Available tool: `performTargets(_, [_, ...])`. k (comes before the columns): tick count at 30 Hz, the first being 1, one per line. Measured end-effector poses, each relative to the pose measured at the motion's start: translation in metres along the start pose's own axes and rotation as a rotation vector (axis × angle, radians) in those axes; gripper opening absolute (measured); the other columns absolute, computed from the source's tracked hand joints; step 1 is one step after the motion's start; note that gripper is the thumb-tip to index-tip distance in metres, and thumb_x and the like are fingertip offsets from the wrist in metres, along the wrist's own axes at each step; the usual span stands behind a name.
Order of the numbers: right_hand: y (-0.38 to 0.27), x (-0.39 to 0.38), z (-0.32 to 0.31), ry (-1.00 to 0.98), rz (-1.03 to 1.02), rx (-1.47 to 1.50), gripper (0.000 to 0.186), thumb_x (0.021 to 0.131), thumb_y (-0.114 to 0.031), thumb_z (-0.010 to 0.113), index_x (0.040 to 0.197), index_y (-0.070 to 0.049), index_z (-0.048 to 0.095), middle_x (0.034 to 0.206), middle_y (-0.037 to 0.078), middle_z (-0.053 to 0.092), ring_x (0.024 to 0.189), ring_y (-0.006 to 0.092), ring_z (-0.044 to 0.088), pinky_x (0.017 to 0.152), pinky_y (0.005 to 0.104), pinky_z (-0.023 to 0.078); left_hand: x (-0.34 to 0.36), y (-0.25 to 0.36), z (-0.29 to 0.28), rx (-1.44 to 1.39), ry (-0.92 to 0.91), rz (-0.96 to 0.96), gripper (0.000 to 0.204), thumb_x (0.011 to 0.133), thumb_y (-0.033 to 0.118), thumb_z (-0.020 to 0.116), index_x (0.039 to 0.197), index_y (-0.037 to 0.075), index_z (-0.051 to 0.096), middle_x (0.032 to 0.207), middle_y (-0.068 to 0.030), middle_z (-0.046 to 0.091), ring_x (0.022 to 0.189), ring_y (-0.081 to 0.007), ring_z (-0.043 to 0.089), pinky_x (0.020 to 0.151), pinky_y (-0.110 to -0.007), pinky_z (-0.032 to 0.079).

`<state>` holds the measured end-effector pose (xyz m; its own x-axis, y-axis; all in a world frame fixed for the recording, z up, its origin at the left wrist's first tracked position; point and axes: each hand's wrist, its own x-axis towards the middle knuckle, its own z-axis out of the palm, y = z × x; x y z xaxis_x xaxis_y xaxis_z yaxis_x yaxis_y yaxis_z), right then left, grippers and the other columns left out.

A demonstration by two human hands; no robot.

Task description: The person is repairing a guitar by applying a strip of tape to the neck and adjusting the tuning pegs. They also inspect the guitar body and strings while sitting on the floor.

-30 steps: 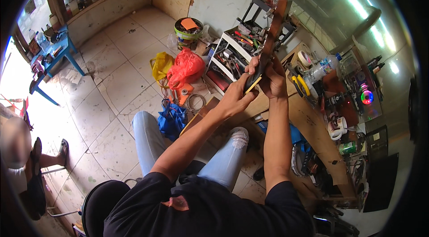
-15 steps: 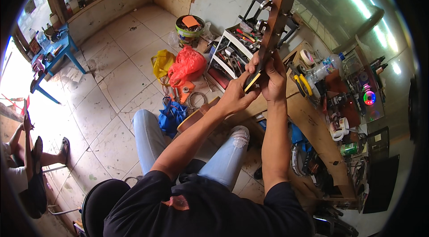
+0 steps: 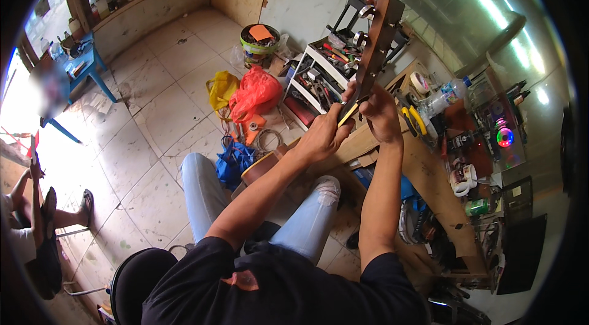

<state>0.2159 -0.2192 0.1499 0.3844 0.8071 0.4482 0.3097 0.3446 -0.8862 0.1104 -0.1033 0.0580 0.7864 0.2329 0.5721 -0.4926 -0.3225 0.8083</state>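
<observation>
A guitar stands tilted in front of me, its brown headstock [image 3: 379, 43] with metal tuning pegs pointing up and away. Its body [image 3: 265, 168] is partly hidden behind my left forearm, beside my knee. My left hand [image 3: 324, 136] is closed around the neck just below the headstock. A narrow yellow strip [image 3: 348, 114] shows along the neck beside its fingers; I cannot tell whether it belongs to the guitar. My right hand [image 3: 383, 115] is at the headstock's base, its fingers bent around a small dark piece too small to name.
On the right, a cluttered workbench [image 3: 435, 184] holds yellow-handled pliers [image 3: 417, 121], a white mug [image 3: 463, 179] and a plastic bottle [image 3: 451, 93]. Beyond the guitar stands a white tool rack [image 3: 316, 80]. Red [image 3: 256, 93] and blue bags [image 3: 234, 160] lie on the floor. Another person [image 3: 27, 221] sits far left.
My right hand has loosened from around the headstock's base and shifted slightly down and right, fingers now bent near the neck's edge. My left hand keeps its hold; the headstock has dipped a little.
</observation>
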Motion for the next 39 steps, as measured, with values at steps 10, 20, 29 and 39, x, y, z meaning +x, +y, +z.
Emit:
performTargets(10, [0.022, -0.010, -0.015, 0.087, 0.008, -0.056, 0.039, 0.087, -0.022, 0.077, 0.116, 0.002, 0.067, 0.103, 0.007, 0.073, 0.096, 0.0163, 0.069, 0.093, 0.0333, 0.053, 0.000, 0.013, 0.002, -0.011, 0.030, -0.086, 0.037, 0.097, 0.024, 0.060, 0.120, -0.003, 0.050, 0.093, -0.0246, 0.069, 0.092, -0.0425, 0.069, 0.079, -0.046, 0.052])
performTargets(20, [0.033, -0.018, -0.013, 0.182, -0.040, -0.132, 0.059, 0.084, -0.042, 0.077, 0.122, 0.001, 0.065, 0.110, 0.008, 0.066, 0.109, 0.0206, 0.061, 0.103, 0.0395, 0.042, -0.004, 0.022, 0.007, -0.096, 0.141, -0.123, 0.045, 0.081, 0.001, 0.067, 0.122, 0.001, 0.049, 0.102, -0.0308, 0.062, 0.102, -0.0520, 0.059, 0.085, -0.052, 0.048])
performTargets(29, [0.026, 0.015, 0.011, 0.079, -0.006, -0.054, 0.048, 0.090, -0.024, 0.071, 0.131, -0.001, 0.060, 0.119, 0.006, 0.066, 0.109, 0.0147, 0.060, 0.100, 0.0331, 0.045, 0.005, 0.001, -0.005, -0.019, 0.269, -0.111, 0.041, 0.090, 0.008, 0.068, 0.128, 0.001, 0.055, 0.098, -0.0254, 0.068, 0.098, -0.0395, 0.071, 0.080, -0.042, 0.053])
performTargets(39, [0.035, 0.017, -0.010, 0.079, 0.017, 0.005, 0.033, 0.093, -0.023, 0.072, 0.116, -0.001, 0.065, 0.106, 0.005, 0.069, 0.098, 0.0124, 0.063, 0.091, 0.0294, 0.049, 0.025, 0.004, -0.007, 0.030, 0.145, -0.048, 0.049, 0.092, 0.011, 0.061, 0.137, -0.002, 0.045, 0.090, -0.0205, 0.067, 0.081, -0.0322, 0.069, 0.078, -0.041, 0.054])
